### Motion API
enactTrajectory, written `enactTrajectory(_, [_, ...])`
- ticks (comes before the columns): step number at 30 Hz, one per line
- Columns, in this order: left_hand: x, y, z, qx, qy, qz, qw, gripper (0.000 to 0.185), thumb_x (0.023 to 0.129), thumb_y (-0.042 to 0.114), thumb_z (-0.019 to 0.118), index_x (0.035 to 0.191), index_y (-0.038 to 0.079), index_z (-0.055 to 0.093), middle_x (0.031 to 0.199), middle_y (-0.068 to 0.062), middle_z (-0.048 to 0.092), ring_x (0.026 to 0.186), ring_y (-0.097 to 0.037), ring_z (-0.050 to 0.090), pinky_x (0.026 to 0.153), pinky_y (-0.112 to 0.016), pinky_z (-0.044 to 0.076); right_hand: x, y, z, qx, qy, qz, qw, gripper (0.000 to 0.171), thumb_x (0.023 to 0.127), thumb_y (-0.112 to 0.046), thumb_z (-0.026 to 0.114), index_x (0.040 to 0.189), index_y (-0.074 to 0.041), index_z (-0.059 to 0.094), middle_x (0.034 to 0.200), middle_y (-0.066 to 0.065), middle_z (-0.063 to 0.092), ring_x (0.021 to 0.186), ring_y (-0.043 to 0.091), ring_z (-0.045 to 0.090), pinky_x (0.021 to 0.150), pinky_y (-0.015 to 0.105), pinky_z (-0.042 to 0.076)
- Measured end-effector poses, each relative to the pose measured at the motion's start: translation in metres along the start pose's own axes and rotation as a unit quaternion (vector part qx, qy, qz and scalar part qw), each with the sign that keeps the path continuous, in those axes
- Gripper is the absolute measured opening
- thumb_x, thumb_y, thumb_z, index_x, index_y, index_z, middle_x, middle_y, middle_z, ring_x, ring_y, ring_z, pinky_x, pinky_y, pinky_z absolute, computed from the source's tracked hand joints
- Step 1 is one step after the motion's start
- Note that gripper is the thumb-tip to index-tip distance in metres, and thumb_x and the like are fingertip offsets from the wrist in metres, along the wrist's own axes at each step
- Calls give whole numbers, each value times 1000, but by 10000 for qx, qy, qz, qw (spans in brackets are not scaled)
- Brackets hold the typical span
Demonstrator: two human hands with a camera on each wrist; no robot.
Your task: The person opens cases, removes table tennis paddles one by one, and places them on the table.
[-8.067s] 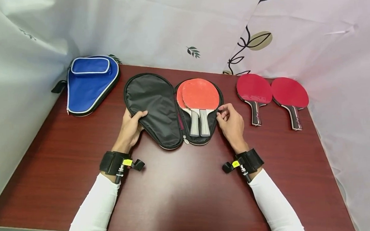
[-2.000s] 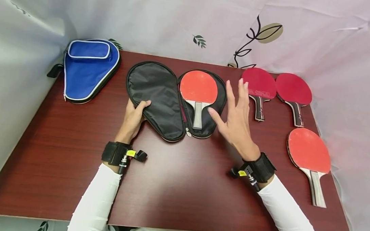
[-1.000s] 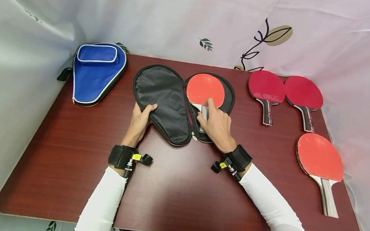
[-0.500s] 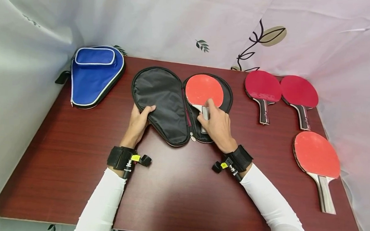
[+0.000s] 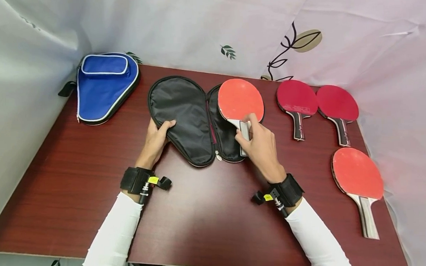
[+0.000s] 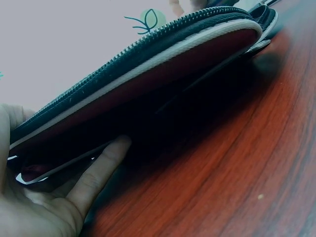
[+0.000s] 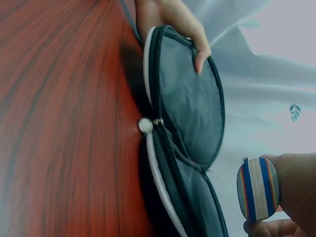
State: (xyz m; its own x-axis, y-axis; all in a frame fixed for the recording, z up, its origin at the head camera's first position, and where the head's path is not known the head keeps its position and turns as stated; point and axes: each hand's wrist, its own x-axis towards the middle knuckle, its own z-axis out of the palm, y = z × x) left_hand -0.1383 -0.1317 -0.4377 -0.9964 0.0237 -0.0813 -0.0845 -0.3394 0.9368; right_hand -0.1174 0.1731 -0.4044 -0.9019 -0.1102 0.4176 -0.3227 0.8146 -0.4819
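An orange-red table tennis paddle [image 5: 240,98] is gripped by its pale handle [image 7: 258,190] in my right hand [image 5: 260,145]. It hovers over the right half of a black zip case [image 5: 182,118], which lies spread open like a book. My left hand [image 5: 154,143] holds the case's left flap, thumb on the lining and fingers underneath; in the left wrist view the fingers [image 6: 98,173] reach below the flap, lifted slightly off the table. The right wrist view shows the zip pull [image 7: 145,126] at the fold between the halves.
Another orange-red paddle [image 5: 357,173] lies at the right edge of the brown table [image 5: 202,219]. Two dark red paddles [image 5: 297,96] with black handles lie behind it, side by side. A blue zipped paddle case [image 5: 105,88] sits at the back left. Patterned curtains [image 5: 181,28] enclose the table.
One orange-red paddle went from the case to the table's right edge. My right hand then took the second by its handle and raised it off the lining. My left hand kept its hold.
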Motion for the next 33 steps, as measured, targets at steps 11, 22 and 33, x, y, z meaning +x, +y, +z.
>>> enactTrajectory(11, [3,-7,2,31,-90,15,10000,52,101,12,58,147,20,37,126,-10,55,98,-21,66,81,-30,57,-37,35,-47,-271,227,12,9994,28,89,-21,70,111,-10,57,65,-1,52,54,14,44,52,33,35])
enactTrajectory(22, [5,-11,10,-113,-82,-77,9999,51,99,9,59,145,20,38,126,-10,54,97,-20,67,80,-30,58,-125,75,-99,-444,468,253,9976,37,83,-12,76,117,-7,62,68,-2,49,59,3,40,55,19,31])
enactTrajectory(33, [3,-5,1,-246,41,-6,9997,49,99,6,59,142,20,39,125,-8,54,94,-18,66,78,-28,58,-202,92,-121,-679,134,709,9951,41,78,-9,81,115,-10,63,68,-7,45,57,-1,37,52,16,29])
